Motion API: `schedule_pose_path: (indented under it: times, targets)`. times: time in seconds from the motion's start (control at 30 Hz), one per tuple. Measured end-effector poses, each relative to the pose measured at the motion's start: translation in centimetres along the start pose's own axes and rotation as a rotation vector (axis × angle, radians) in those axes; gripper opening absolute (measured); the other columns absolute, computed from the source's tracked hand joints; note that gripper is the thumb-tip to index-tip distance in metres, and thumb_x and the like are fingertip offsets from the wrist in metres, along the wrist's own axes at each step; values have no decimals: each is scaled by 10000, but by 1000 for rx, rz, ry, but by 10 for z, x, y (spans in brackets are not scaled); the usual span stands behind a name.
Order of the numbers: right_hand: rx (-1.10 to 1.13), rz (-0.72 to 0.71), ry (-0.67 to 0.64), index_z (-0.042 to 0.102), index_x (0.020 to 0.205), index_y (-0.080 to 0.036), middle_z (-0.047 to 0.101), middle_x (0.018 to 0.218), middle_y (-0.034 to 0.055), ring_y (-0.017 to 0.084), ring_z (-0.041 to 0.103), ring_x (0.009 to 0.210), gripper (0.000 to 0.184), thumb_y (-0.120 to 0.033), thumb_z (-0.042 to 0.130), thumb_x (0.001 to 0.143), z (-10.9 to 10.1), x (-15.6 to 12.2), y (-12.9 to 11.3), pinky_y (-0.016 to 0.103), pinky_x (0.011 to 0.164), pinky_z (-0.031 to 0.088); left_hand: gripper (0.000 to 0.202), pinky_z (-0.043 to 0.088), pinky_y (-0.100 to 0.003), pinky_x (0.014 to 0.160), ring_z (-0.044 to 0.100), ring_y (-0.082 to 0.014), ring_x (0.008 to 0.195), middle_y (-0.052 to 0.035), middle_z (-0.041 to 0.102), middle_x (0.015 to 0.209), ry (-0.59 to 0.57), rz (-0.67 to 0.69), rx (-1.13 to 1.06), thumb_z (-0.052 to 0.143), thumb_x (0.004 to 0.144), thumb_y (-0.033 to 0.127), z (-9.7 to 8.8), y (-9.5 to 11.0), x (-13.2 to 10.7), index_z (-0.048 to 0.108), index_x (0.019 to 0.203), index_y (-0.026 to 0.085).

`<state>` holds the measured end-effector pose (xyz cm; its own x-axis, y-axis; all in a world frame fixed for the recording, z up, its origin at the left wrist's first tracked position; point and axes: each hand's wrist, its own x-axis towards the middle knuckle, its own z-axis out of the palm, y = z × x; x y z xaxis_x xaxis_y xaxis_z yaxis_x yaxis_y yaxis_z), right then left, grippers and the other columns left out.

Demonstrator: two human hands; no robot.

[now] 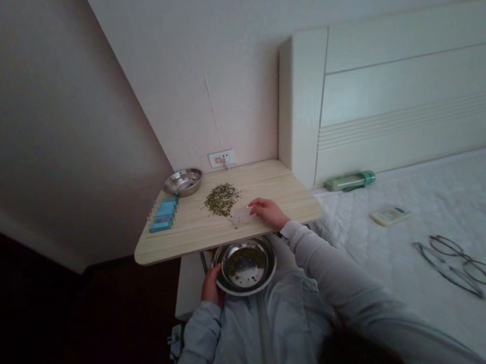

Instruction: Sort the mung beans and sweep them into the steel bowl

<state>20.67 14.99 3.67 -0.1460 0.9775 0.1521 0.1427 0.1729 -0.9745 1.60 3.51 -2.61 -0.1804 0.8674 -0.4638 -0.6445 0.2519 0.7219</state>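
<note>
Head view only. Have right hand (269,213) over near part of table (261,179), with fingers (257,202) apparently pinched together on a clear piece (241,215), too faint to identify. Can make out it running left from those fingers, toward pile. Find pile of green bits (222,199) on table, left of and slightly beyond right fingers, just past the clear piece. Read no clear long axis on pile: roughly round, with strays trailing to near side.

See left hand (212,287) lower, under table level, with fingers closed on left rim of steel bowl (246,274); can't see every fingertip. Place bowl right of left fingers, below and nearer the body than right fingers. Note green bits inside too. Rate right hand nearer to pile, left nearer to bowl.

Also spot small bowl (181,179), beyond and left of right fingers.
</note>
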Motion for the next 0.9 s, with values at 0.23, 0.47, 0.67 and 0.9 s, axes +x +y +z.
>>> schedule_pose_path:
  times: [0.23, 0.47, 0.67, 0.9]
  targets:
    - [-10, -21, -8, 545, 763, -168, 571, 597, -29, 81, 474, 552, 186, -162, 442, 608, 1, -3, 5, 210, 584, 377, 133, 457, -288, 675, 599, -191, 741, -39, 649, 666, -26, -13, -15, 555, 603, 172, -5, -2, 5, 598, 726, 144]
    - [-38, 7, -15, 562, 734, -164, 570, 570, -33, 79, 472, 544, 179, -151, 446, 598, 0, -6, -2, 204, 574, 377, 113, 458, -278, 663, 596, -189, 737, -39, 643, 641, 1, -13, -17, 560, 598, 175, -6, -2, 5, 597, 696, 134]
    - [-35, 21, -4, 569, 710, -160, 563, 550, -34, 79, 459, 520, 170, -165, 449, 589, -1, -7, -4, 197, 539, 361, 78, 458, -265, 644, 598, -171, 688, -28, 629, 592, 26, -28, -17, 552, 608, 171, -3, -1, 3, 589, 666, 134]
    - [38, -45, 84, 530, 786, -163, 569, 625, -23, 81, 478, 568, 202, -181, 430, 612, -1, -1, 7, 216, 591, 376, 105, 465, -296, 667, 595, -202, 748, -36, 636, 606, 38, -53, -23, 546, 619, 169, -1, 0, 1, 590, 708, 133]
